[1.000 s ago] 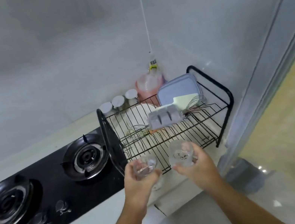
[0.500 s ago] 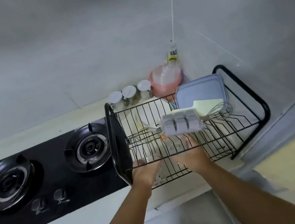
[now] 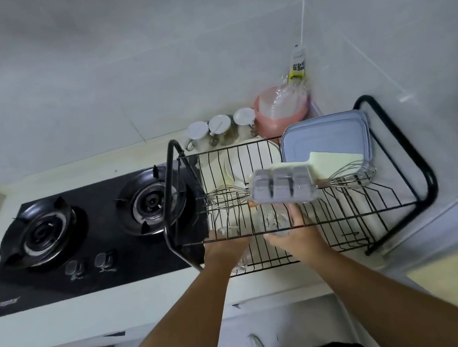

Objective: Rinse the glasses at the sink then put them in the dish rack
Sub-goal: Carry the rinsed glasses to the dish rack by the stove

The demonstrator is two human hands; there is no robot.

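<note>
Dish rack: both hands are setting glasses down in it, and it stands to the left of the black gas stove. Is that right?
Not quite. The head view shows the dish rack standing to the right of the black gas stove, not the left. The rest holds: the left hand and right hand each hold a glass at the rack's front.
</note>
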